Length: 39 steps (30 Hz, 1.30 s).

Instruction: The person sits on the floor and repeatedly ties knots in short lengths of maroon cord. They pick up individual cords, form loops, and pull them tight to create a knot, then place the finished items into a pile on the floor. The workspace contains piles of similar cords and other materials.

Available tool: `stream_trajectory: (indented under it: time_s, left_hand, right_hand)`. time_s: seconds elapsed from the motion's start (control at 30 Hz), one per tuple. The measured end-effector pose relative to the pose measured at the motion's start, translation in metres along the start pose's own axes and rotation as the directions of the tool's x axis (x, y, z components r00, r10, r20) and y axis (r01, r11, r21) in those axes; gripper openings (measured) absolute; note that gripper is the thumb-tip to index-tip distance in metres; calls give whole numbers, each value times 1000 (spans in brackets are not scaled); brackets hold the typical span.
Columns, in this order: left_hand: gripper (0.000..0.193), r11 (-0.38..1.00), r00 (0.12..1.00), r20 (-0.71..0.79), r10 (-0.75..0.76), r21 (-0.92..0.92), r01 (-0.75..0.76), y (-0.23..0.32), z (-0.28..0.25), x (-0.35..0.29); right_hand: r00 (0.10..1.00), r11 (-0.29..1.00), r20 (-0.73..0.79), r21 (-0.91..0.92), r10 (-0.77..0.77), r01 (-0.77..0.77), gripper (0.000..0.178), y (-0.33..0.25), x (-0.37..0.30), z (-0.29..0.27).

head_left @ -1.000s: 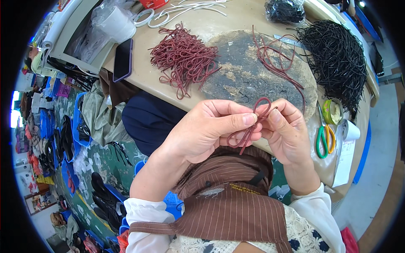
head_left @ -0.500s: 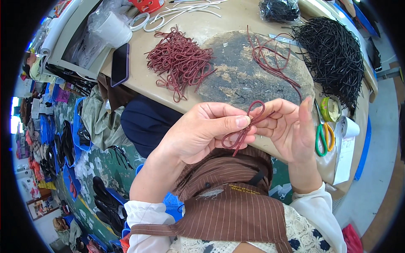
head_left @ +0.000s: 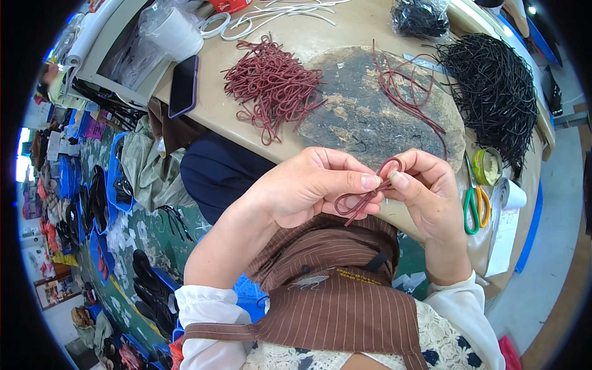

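A small bow of dark red cord [head_left: 359, 204] hangs between my two hands, over the table's near edge. My left hand [head_left: 308, 188] pinches its middle between thumb and fingers. With thumb and forefinger closed, my right hand [head_left: 430, 194] grips the upper loop close to the crossing. Loose tails and a second loop dangle below my left fingertips. Beyond my hands lies a pile of tied red cord pieces [head_left: 271, 83], left of a worn round dark board [head_left: 348, 111]. Several longer red cord strands [head_left: 404, 92] rest on that board.
At right are a heap of black cords [head_left: 493, 92], scissors with green and yellow handles [head_left: 472, 209], an open green tin [head_left: 488, 166] and a white paper roll [head_left: 512, 195]. A phone [head_left: 184, 86] and white cords [head_left: 277, 18] lie at left and back.
My right thumb and fingers have closed onto the bow's upper loop; before, the right hand was more open, with its thumb raised. The view has shifted slightly.
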State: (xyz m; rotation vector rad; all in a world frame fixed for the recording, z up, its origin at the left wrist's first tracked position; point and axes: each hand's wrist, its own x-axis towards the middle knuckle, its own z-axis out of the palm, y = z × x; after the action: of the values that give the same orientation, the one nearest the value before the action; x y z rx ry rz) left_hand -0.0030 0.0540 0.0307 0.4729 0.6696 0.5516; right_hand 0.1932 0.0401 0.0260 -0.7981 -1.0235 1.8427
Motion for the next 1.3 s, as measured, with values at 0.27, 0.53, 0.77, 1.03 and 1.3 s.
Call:
stream_trajectory:
  time_s: [0.27,0.53,0.77,1.03,1.3]
  left_hand:
    - [15,996,996,31,-83,-35,84,3,-1,3]
    - [13,959,996,-67,65,281,-44,15,-15,7]
    - [27,-38,300,62,952,996,-87,59,-52,20]
    - [23,-123,521,149,840,989,-84,-10,-39,16]
    - [31,-457,328,444,834,889,-42,-22,-22,38]
  right_hand:
    - [997,989,53,137,52,-59,13,0,-2,-5]
    - [997,970,-34,-237,-73,63,18,1,11,-18]
    - [910,108,-71,-994,-409,-29,30,-12,121,-99]
    - [935,70,190,-973,-299,220,13,37,91,-68]
    - [964,308,125,-931,-237,196,10,-8,48,-47]
